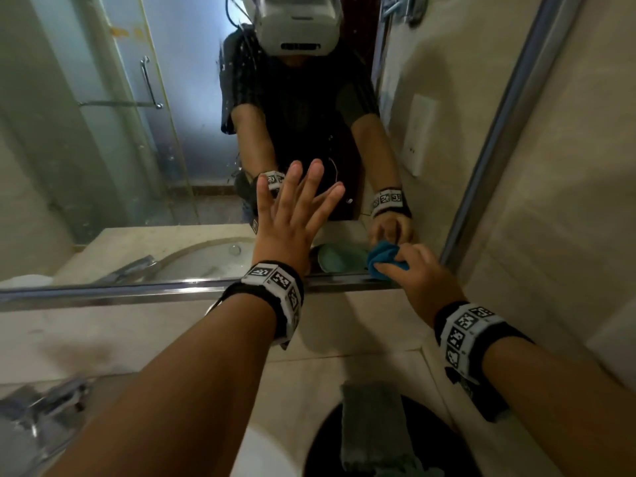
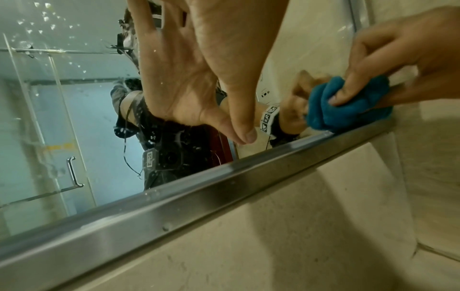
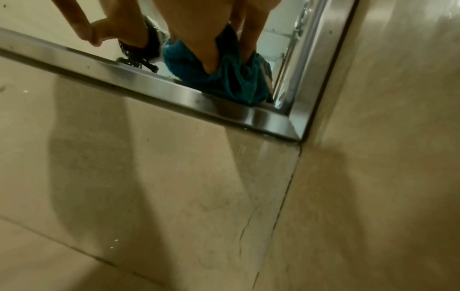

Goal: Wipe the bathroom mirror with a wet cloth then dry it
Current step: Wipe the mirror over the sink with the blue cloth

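Left hand (image 1: pixel 290 215): lying flat against the mirror (image 1: pixel 137 149), fingers straight and spread, holding nothing. In the left wrist view the palm (image 2: pixel 179 82) is meeting its own reflection on the glass.
Right hand (image 1: pixel 418 273): gripping the cloth (image 1: pixel 385 261), with fingers (image 2: pixel 348 92) curling round it and pressing into its folds.
Cloth: blue, bunched into a wad, pressing against the glass at the mirror's lower right corner. In the right wrist view the cloth (image 3: pixel 224 78) is touching the bottom frame (image 3: pixel 149 84), just beside the corner where the bottom and side rails are meeting.
Mirror: hanging on a beige tiled wall (image 1: pixel 550 201) and edged with a metal frame (image 1: pixel 137 290). Water droplets (image 2: pixel 44 21) are showing on the glass at the upper left in the left wrist view.
Wristbands: a marker band (image 1: pixel 278 290) is sitting on each wrist.
Counter: a second cloth (image 1: pixel 370 425), grey, is lying over a dark basin (image 1: pixel 327 452) below the right arm. A tap (image 1: pixel 51 404) is standing at the lower left, blurred.
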Demonstrator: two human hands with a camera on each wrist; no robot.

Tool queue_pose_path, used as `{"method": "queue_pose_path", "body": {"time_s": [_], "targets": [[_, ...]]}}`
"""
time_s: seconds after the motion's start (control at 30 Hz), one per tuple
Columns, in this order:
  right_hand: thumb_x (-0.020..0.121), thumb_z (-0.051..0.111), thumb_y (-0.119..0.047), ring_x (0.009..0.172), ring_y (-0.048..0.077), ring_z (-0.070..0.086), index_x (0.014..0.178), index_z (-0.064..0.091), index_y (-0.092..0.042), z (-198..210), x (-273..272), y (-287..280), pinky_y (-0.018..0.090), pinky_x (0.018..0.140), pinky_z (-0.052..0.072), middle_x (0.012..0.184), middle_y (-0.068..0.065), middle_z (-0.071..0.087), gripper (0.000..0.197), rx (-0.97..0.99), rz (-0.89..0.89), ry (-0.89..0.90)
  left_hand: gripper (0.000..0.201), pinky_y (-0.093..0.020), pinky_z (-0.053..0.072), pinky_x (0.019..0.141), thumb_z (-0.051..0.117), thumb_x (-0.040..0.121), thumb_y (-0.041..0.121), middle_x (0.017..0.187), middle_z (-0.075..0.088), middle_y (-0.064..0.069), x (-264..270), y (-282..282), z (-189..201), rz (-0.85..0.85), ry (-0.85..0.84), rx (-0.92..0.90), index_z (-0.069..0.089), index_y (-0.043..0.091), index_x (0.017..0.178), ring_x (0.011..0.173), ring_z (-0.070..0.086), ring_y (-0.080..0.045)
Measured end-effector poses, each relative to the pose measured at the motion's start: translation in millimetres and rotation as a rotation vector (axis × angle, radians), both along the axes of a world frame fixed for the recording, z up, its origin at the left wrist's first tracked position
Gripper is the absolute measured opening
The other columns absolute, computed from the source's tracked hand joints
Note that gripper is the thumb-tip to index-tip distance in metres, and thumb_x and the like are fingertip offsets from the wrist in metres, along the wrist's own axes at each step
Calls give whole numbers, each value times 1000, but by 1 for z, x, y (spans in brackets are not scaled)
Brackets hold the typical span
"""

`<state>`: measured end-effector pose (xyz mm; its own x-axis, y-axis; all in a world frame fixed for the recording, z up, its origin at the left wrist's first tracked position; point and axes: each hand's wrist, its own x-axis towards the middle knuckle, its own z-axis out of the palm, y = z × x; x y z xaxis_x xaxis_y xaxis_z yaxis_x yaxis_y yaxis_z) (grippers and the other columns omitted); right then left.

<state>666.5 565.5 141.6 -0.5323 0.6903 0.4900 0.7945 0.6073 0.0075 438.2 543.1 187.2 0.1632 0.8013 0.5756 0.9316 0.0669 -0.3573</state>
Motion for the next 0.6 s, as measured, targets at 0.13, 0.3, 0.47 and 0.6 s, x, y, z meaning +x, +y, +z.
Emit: {"method": "queue_pose_path", "body": {"time_s": [0.13, 0.3, 0.47, 0.6], "targets": [[85, 61, -1, 95, 27, 41, 113, 64, -12, -9, -3, -2, 46, 73, 52, 106, 12, 44, 30, -100, -47, 15, 119, -61, -3, 112, 71, 75, 29, 153, -22, -10, 0, -9, 4, 33, 37, -24, -26, 28, 145, 140, -23, -30], [91, 48, -7, 101, 29, 50, 123, 59, -18, 11, -11, -24, 33, 83, 41, 114, 9, 48, 35, -372, -122, 139, 110, -57, -6, 114, 62, 86, 34, 152, -31, -11, -2, -29, 19, -18, 4, -193, -35, 28, 139, 139, -27, -31], [89, 47, 2, 109, 24, 50, 122, 57, -14, 39, -33, -69, 21, 86, 33, 122, 8, 53, 38, -503, -39, 323, 108, -51, 1, 117, 65, 81, 51, 154, -28, -3, -5, -78, 23, -96, -307, -525, -18, 34, 147, 144, -15, -27], [93, 50, -5, 97, 15, 53, 114, 53, -22, 58, -55, -114, 19, 74, 40, 109, 0, 55, 27, -622, 98, 408, 83, -40, 16, 117, 68, 83, 40, 159, 0, -2, -10, -128, 17, -169, -741, -616, 20, 29, 149, 145, 10, -23]]}}
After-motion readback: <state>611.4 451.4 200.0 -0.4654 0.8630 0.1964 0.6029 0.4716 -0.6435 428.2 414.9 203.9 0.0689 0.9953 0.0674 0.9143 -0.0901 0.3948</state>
